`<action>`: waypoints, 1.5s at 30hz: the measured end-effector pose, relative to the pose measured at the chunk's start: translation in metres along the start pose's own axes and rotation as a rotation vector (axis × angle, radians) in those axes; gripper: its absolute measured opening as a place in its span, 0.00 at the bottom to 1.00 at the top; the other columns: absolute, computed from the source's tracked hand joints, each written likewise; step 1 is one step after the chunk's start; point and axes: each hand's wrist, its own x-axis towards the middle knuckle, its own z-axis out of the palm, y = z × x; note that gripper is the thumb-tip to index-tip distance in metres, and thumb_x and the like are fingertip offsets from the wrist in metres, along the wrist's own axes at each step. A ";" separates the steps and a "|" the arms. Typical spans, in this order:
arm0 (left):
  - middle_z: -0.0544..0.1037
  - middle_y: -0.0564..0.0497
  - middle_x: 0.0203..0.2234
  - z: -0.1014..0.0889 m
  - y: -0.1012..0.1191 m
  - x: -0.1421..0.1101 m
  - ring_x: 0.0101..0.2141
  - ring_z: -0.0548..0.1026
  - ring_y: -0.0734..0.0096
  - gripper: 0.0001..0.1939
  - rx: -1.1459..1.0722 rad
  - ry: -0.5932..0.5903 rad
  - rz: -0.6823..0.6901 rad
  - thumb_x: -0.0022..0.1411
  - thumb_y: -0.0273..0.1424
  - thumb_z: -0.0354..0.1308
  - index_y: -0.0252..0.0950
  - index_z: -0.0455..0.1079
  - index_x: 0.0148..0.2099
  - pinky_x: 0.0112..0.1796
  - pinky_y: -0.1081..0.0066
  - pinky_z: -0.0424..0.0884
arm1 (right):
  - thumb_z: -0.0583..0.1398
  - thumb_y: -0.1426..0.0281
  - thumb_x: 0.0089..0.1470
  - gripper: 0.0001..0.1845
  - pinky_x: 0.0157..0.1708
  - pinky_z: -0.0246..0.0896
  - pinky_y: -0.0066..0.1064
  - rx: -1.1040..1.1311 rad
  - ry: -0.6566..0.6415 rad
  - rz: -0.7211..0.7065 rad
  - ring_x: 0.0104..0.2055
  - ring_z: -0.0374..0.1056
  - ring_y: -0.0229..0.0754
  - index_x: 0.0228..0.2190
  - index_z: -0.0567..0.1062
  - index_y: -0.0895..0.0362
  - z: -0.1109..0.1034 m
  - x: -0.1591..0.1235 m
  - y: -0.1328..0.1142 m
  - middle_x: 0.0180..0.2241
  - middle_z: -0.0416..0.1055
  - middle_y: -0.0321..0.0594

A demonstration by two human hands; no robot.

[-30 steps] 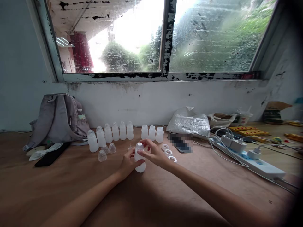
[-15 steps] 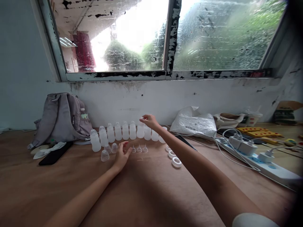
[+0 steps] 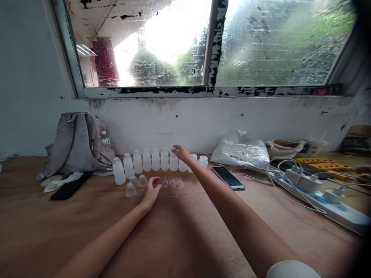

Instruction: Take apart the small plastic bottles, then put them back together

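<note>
Baby bottles (image 3: 155, 161) of frosted white plastic stand upright in a row near the wall; those on the left wear clear domed caps, and a bottle (image 3: 203, 162) at the right end has a bare neck. My right hand (image 3: 181, 153) is closed at the top of one bottle (image 3: 173, 164), its fingertips pinching the clear cap (image 3: 174, 149), mostly hidden by them. My left hand (image 3: 151, 192) rests on the table, fingers loosely curved and apart, holding nothing. Right beside it lie three clear bottle nipples (image 3: 172, 183). To its left stand three loose clear caps (image 3: 130, 190).
A grey backpack (image 3: 77, 144) and a black phone-like slab (image 3: 70, 187) are at left. On the right lie a smartphone (image 3: 228, 177), a silvery plastic bag (image 3: 240, 150), a power strip (image 3: 327, 200) with chargers and cables, and yellow blocks (image 3: 323, 164). The wall stands behind the bottles.
My right hand has come down slightly onto the bottle top. The right forearm now covers the white rings seen before, and the smartphone shows more fully. My left hand has stayed in place.
</note>
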 end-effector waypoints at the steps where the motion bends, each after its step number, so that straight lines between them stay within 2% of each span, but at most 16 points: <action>1: 0.69 0.45 0.38 0.000 0.001 -0.001 0.42 0.67 0.64 0.11 0.028 -0.018 0.022 0.49 0.23 0.52 0.33 0.65 0.38 0.44 0.64 0.63 | 0.53 0.65 0.52 0.18 0.43 0.51 0.40 -0.005 -0.001 -0.006 0.47 0.59 0.49 0.45 0.67 0.53 0.001 0.000 0.000 0.42 0.69 0.43; 4: 0.68 0.47 0.37 0.001 0.004 -0.006 0.43 0.66 0.63 0.08 0.106 -0.074 0.093 0.46 0.21 0.54 0.35 0.69 0.31 0.47 0.61 0.60 | 0.52 0.66 0.53 0.17 0.43 0.51 0.40 -0.016 0.003 -0.017 0.48 0.58 0.49 0.46 0.66 0.52 0.002 0.000 -0.001 0.43 0.69 0.42; 6: 0.68 0.47 0.39 0.001 0.006 -0.009 0.46 0.64 0.61 0.10 0.167 -0.118 0.140 0.45 0.20 0.54 0.36 0.70 0.31 0.50 0.59 0.56 | 0.52 0.66 0.53 0.18 0.43 0.51 0.41 -0.021 0.005 -0.018 0.48 0.58 0.49 0.46 0.66 0.52 0.002 -0.002 -0.001 0.43 0.69 0.42; 11: 0.63 0.45 0.51 0.003 0.004 -0.012 0.54 0.55 0.57 0.18 0.471 -0.254 0.260 0.51 0.22 0.51 0.39 0.68 0.45 0.52 0.54 0.52 | 0.51 0.64 0.54 0.20 0.43 0.52 0.41 -0.040 0.018 -0.034 0.48 0.59 0.50 0.49 0.63 0.52 0.000 -0.006 0.002 0.44 0.68 0.42; 15: 0.61 0.44 0.53 0.004 0.001 -0.011 0.56 0.52 0.58 0.22 0.564 -0.321 0.296 0.53 0.22 0.48 0.37 0.64 0.52 0.53 0.55 0.52 | 0.51 0.61 0.53 0.23 0.43 0.52 0.44 -0.063 0.050 -0.070 0.48 0.58 0.53 0.50 0.62 0.54 -0.004 -0.012 0.003 0.45 0.68 0.46; 18: 0.62 0.43 0.53 0.005 0.001 -0.011 0.56 0.53 0.59 0.23 0.602 -0.323 0.293 0.53 0.22 0.48 0.33 0.62 0.53 0.54 0.57 0.52 | 0.50 0.60 0.54 0.24 0.44 0.50 0.44 -0.076 0.098 -0.128 0.50 0.56 0.53 0.52 0.60 0.56 -0.012 -0.020 0.001 0.46 0.66 0.48; 22: 0.60 0.42 0.54 0.005 0.003 -0.013 0.55 0.54 0.60 0.23 0.649 -0.309 0.285 0.55 0.25 0.48 0.33 0.59 0.54 0.54 0.59 0.52 | 0.49 0.64 0.56 0.18 0.46 0.50 0.37 -0.079 0.119 -0.252 0.49 0.57 0.46 0.48 0.64 0.54 -0.031 -0.053 -0.001 0.46 0.66 0.44; 25: 0.55 0.46 0.57 0.004 0.004 -0.015 0.57 0.49 0.58 0.23 0.713 -0.369 0.278 0.58 0.31 0.46 0.40 0.55 0.57 0.53 0.58 0.51 | 0.51 0.67 0.55 0.14 0.44 0.52 0.33 -0.085 0.082 -0.351 0.44 0.61 0.43 0.42 0.69 0.54 -0.048 -0.098 0.005 0.41 0.69 0.42; 27: 0.52 0.46 0.58 0.004 0.004 -0.016 0.58 0.46 0.57 0.24 0.772 -0.412 0.264 0.59 0.35 0.44 0.42 0.51 0.59 0.53 0.57 0.50 | 0.50 0.69 0.55 0.13 0.41 0.53 0.32 -0.104 0.014 -0.467 0.41 0.62 0.43 0.39 0.70 0.56 -0.056 -0.131 0.014 0.37 0.69 0.44; 29: 0.51 0.46 0.59 0.005 0.004 -0.018 0.58 0.45 0.58 0.25 0.831 -0.428 0.264 0.60 0.37 0.41 0.41 0.49 0.60 0.53 0.58 0.49 | 0.51 0.69 0.54 0.11 0.37 0.55 0.32 -0.169 -0.066 -0.417 0.37 0.64 0.43 0.35 0.71 0.57 -0.062 -0.160 0.026 0.35 0.68 0.44; 32: 0.51 0.44 0.58 0.007 0.005 -0.020 0.58 0.46 0.59 0.25 0.907 -0.414 0.286 0.61 0.37 0.39 0.37 0.49 0.60 0.54 0.59 0.48 | 0.55 0.67 0.49 0.10 0.35 0.56 0.32 -0.240 -0.164 -0.218 0.33 0.64 0.43 0.35 0.69 0.58 -0.065 -0.183 0.043 0.35 0.66 0.44; 36: 0.53 0.43 0.57 0.009 0.007 -0.023 0.57 0.47 0.58 0.25 0.983 -0.363 0.311 0.61 0.36 0.39 0.36 0.49 0.60 0.55 0.55 0.43 | 0.58 0.67 0.45 0.07 0.35 0.56 0.29 -0.228 -0.334 -0.140 0.35 0.64 0.41 0.29 0.69 0.57 -0.074 -0.183 0.054 0.34 0.65 0.42; 40: 0.52 0.43 0.58 0.009 0.011 -0.027 0.57 0.47 0.56 0.26 0.958 -0.292 0.384 0.59 0.34 0.43 0.36 0.48 0.60 0.54 0.51 0.40 | 0.58 0.66 0.44 0.07 0.31 0.56 0.28 -0.298 -0.399 -0.040 0.34 0.64 0.43 0.27 0.70 0.57 -0.091 -0.179 0.056 0.32 0.67 0.42; 43: 0.53 0.44 0.57 0.007 0.021 -0.031 0.57 0.48 0.57 0.25 0.874 -0.277 0.529 0.58 0.31 0.45 0.38 0.50 0.59 0.54 0.51 0.41 | 0.59 0.66 0.43 0.08 0.27 0.54 0.28 -0.368 -0.427 0.047 0.33 0.65 0.44 0.28 0.71 0.56 -0.103 -0.180 0.056 0.31 0.68 0.42; 45: 0.57 0.45 0.55 0.004 0.029 -0.034 0.55 0.52 0.59 0.24 0.787 -0.353 0.664 0.58 0.30 0.46 0.40 0.53 0.58 0.54 0.54 0.45 | 0.60 0.66 0.41 0.08 0.25 0.53 0.28 -0.391 -0.461 0.073 0.32 0.66 0.45 0.26 0.72 0.56 -0.107 -0.182 0.057 0.30 0.69 0.43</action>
